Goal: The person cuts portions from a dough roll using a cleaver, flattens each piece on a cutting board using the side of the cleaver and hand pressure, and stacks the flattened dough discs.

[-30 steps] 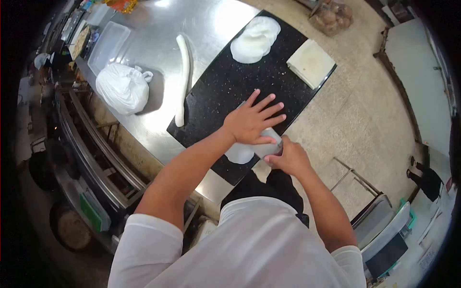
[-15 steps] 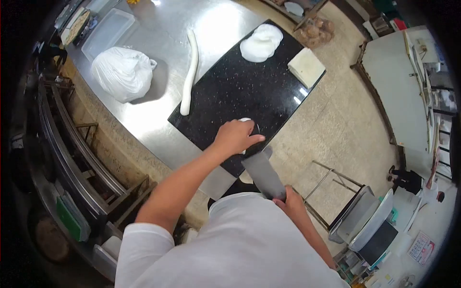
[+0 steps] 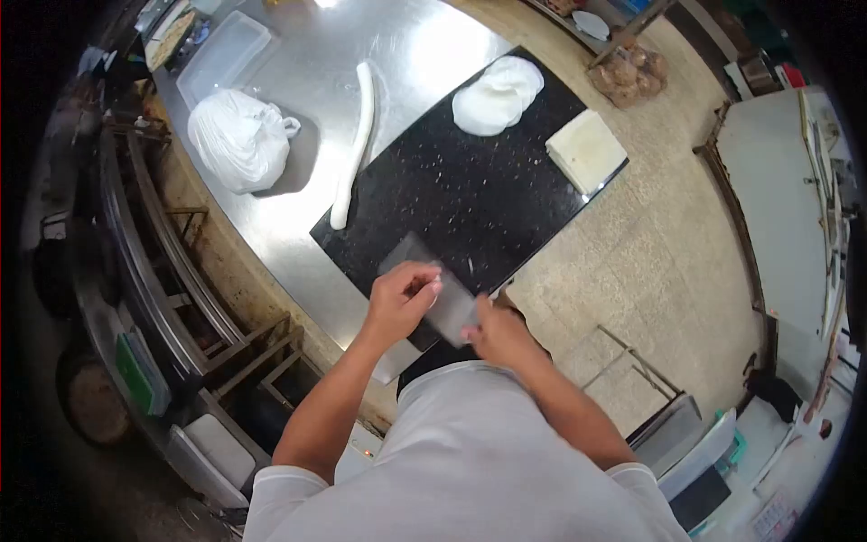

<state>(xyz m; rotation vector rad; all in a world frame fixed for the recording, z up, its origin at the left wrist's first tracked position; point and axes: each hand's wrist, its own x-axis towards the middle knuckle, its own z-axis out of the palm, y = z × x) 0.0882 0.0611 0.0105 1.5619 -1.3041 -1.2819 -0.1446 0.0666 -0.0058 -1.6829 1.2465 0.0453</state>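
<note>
My right hand (image 3: 502, 331) is closed round the handle end of a wide grey cleaver (image 3: 449, 312). The blade lies across the near end of the black board (image 3: 470, 203) and is slightly blurred. My left hand (image 3: 403, 300) is curled over the blade's left part, its thumb and fingers pressed together, with a small white bit showing at the tips. At the board's far end lie overlapping thin white dough discs (image 3: 495, 98). A pale square stack (image 3: 589, 150) sits at the far right corner. A long white dough roll (image 3: 355, 149) rests along the board's left edge.
The steel table (image 3: 312, 45) holds a knotted white plastic bag (image 3: 239, 142) and a clear plastic tray (image 3: 224, 59) on the left. Metal rails (image 3: 149, 244) run below at left. Beyond the board, a bag of brown round items (image 3: 629, 74) is at the upper right.
My left hand went from spread flat over the blade to curled, and moved toward my body. The cleaver swung off the board's near edge, then back over it. The white piece under my hands is no longer visible.
</note>
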